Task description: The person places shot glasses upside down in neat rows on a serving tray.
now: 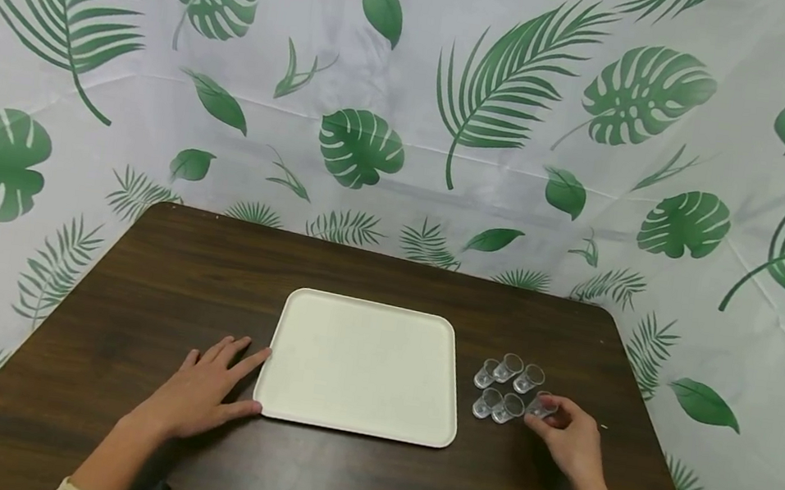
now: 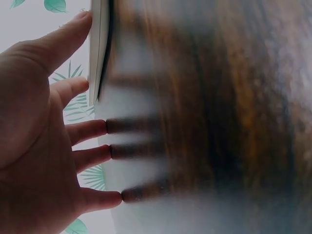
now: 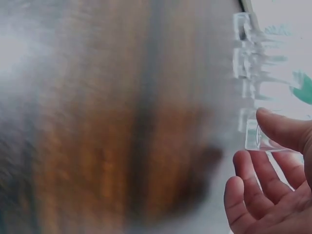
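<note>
Right hand (image 1: 571, 442): thumb and fingertips pinched about the side wall of one small, clear, tapered cup (image 1: 541, 404), apparently of rigid plastic

Held cup: located at the right end of the near row of cups, above the dark brown wood-grain table (image 1: 209, 279); whether the base is lifted cannot be told

Handling, as judged: very light, stiff, smooth and somewhat slippery; liable to be cracked by a hard squeeze or tipped by a knock; best taken by the side wall, between thumb and fingertips, with the mouth left free

Orientation: long axis run from base to mouth, roughly upright; thick base turned toward the table, mouth upward

Five matching clear cups (image 1: 508, 408): grouped just beside, mouths up

Off-white, rectangular, shallow tray (image 1: 362, 365): laid left of the cups, long axis set left to right

Left hand (image 1: 202, 394): fingers spread, tray's left edge touched by thumb and forefinger
</note>
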Demonstrator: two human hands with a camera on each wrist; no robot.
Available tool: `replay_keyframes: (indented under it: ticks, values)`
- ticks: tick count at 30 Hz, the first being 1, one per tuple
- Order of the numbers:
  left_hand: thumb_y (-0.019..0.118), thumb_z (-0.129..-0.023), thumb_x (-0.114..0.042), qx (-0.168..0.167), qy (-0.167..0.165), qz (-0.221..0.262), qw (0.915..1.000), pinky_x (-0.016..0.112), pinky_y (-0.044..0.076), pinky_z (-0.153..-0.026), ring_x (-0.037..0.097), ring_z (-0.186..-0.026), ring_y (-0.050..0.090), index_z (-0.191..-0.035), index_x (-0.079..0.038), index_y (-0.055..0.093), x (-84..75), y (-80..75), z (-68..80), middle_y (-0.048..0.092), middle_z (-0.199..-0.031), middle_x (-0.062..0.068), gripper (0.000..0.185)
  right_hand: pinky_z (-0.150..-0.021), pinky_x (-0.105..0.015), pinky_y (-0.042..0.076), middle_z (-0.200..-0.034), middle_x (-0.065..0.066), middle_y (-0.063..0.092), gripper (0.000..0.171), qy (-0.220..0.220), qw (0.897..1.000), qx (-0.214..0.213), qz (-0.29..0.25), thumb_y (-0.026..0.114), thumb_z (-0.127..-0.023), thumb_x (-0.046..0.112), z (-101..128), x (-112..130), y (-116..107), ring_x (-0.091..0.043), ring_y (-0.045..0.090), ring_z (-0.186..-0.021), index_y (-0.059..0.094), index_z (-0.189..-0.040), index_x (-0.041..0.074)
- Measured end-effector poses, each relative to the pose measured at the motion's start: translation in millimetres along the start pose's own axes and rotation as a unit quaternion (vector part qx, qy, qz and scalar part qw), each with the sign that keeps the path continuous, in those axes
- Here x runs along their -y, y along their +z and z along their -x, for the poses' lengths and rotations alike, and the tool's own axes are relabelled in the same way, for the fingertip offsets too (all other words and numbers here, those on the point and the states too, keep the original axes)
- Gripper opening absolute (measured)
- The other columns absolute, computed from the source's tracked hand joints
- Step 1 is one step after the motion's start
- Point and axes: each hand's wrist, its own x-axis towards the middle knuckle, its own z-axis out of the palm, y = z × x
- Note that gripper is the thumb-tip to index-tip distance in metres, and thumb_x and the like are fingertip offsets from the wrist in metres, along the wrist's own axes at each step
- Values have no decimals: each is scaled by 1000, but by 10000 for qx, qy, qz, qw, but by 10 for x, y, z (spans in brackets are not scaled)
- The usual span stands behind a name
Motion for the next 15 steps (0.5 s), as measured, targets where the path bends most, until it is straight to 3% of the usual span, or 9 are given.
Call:
replay_keyframes:
  ticks: [4, 9, 11, 15]
  values:
    - [59, -88, -64, -36, 47, -15, 10000, 78, 26, -94, 48, -137, 32, -151, -20, 41, -29, -9, 0, 40, -149, 22, 79, -63, -15, 47, -103, -19, 70, 36, -176, 9994, -295, -101, 85, -78, 12, 6, 42, -108, -22, 68, -83, 69, -108, 0]
    - [60, -88, -63, -76, 41, -33, 10000, 78, 26, -94, 48, -137, 33, -151, -19, 42, -35, -3, 9, 40, -148, 22, 79, -65, -8, 44, -103, -21, 70, 35, -515, 9965, -601, -262, 85, -77, 11, -39, 201, -233, -7, 66, -80, 68, -106, -1]
    - [59, -88, -64, -42, 10, -33, 10000, 77, 26, -94, 48, -137, 32, -151, -20, 41, -31, 0, 6, 39, -149, 22, 79, -66, -7, 44, -102, -20, 70, 35, -734, 9946, -681, -266, 84, -77, 9, -62, 303, -263, -9, 66, -81, 67, -106, -1]
    - [59, -87, -65, 1, -44, -34, 10000, 77, 25, -95, 47, -137, 31, -151, -21, 41, -22, -7, -3, 39, -149, 21, 80, -68, -12, 48, -101, -16, 65, 33, -1295, 9891, -678, -191, 82, -78, 3, -121, 577, -259, -27, 66, -87, 67, -108, -2]
